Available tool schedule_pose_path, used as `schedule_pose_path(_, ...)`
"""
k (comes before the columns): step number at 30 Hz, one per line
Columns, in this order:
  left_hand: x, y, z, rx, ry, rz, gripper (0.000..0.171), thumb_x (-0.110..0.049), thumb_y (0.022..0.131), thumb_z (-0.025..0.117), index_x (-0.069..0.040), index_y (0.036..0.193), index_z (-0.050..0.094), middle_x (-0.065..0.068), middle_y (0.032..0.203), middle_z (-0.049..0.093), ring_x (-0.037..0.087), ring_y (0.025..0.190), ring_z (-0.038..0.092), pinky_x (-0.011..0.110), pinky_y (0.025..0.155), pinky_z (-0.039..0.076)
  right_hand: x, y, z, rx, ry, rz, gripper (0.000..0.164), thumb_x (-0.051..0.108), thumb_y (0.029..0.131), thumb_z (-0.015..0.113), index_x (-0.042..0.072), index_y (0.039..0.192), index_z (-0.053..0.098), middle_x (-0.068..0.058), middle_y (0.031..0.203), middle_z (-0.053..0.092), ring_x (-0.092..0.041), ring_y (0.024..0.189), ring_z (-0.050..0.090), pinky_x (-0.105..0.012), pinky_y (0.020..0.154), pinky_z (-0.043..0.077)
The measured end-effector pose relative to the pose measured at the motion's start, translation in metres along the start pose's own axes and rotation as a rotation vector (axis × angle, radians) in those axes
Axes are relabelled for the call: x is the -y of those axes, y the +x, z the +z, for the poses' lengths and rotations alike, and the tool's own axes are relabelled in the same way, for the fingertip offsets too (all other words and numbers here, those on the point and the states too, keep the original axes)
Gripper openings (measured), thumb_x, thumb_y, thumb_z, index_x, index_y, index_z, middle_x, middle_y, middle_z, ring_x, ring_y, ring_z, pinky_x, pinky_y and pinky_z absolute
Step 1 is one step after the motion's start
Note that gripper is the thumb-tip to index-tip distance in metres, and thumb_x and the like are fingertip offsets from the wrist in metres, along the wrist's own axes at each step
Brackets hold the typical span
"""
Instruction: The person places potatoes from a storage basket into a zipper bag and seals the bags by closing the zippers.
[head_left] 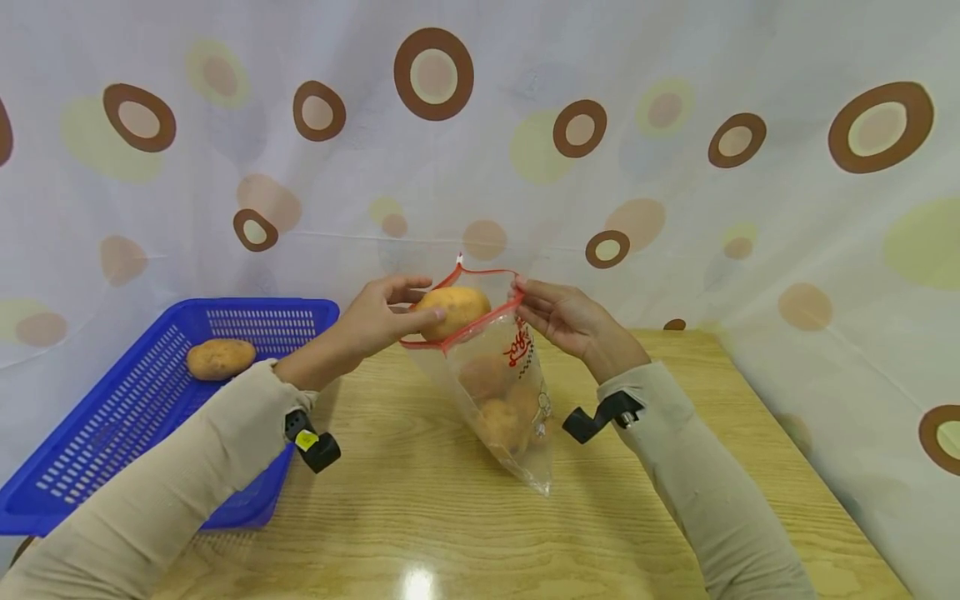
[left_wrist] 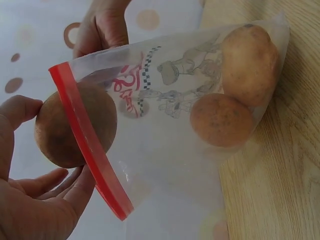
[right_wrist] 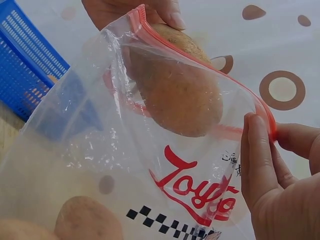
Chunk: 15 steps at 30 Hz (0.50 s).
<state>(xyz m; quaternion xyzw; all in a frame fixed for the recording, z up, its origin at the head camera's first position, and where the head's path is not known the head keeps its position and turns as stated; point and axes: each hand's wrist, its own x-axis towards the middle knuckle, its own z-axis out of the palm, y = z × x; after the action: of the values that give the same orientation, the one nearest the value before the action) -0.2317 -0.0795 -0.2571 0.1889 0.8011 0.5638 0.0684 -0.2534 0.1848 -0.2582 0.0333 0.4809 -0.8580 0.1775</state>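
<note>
My left hand (head_left: 363, 325) grips a potato (head_left: 459, 307) at the mouth of a clear zip bag (left_wrist: 160, 170) with a red zip strip and red lettering. In the right wrist view that potato (right_wrist: 182, 102) is partly inside the opening. My right hand (head_left: 573, 323) pinches the right side of the bag's rim between thumb and fingers, seen close in the right wrist view. Lower in the bag lie potatoes, among them one potato (left_wrist: 250, 65) near the bottom corner and another potato (left_wrist: 222, 120) beside it. The bag's bottom rests against the wooden table.
To the left stands a blue plastic basket (head_left: 262, 305) with perforated walls, holding one visible potato (head_left: 221, 359); my left forearm crosses over its near side. The wooden table (head_left: 390, 500) extends under the bag. Behind hangs a white curtain (head_left: 495, 183) with brown rings and pale dots.
</note>
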Motion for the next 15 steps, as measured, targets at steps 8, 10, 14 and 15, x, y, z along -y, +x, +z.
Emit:
schedule_pose_path(8,0.0025,0.0,-0.0006,0.019,0.037,0.004,0.041,-0.023,0.091,0.066,0.0,0.124,0.061,0.017,0.117,0.064,0.022,0.101,0.061,0.032,0.081,0.054,-0.002,0.0008,-0.001,0.004,0.002,-0.002,0.02,0.003,0.096,0.055,0.004,0.088,0.073,-0.01,0.083,0.07,-0.015,0.076,0.069,-0.02,0.069,0.057)
schedule_pose_path(10,0.0029,0.0004,-0.0015,0.032,0.057,-0.001,0.041,-0.025,0.091,0.066,-0.001,0.125,0.061,0.015,0.117,0.065,0.022,0.1,0.062,0.033,0.082,0.054,-0.002,0.0012,-0.0012,0.003,0.0,-0.002,0.02,0.003,0.096,0.055,0.004,0.087,0.073,-0.01,0.083,0.07,-0.015,0.075,0.069,-0.02,0.069,0.057)
schedule_pose_path(14,0.0035,0.0011,-0.0031,0.059,0.092,-0.003,0.043,-0.028,0.092,0.065,-0.003,0.127,0.06,0.014,0.12,0.064,0.024,0.103,0.061,0.037,0.086,0.053,-0.0016,0.001,-0.0012,0.001,-0.003,-0.004,0.02,0.003,0.096,0.055,0.004,0.088,0.073,-0.01,0.083,0.07,-0.015,0.075,0.069,-0.02,0.068,0.057)
schedule_pose_path(15,0.0037,0.0011,-0.0034,0.063,0.096,-0.006,0.044,-0.028,0.092,0.065,-0.004,0.128,0.06,0.014,0.12,0.064,0.024,0.104,0.062,0.037,0.087,0.053,-0.0016,0.0007,-0.001,0.002,0.001,-0.002,0.02,0.003,0.096,0.055,0.004,0.088,0.073,-0.01,0.083,0.07,-0.015,0.075,0.069,-0.02,0.068,0.057)
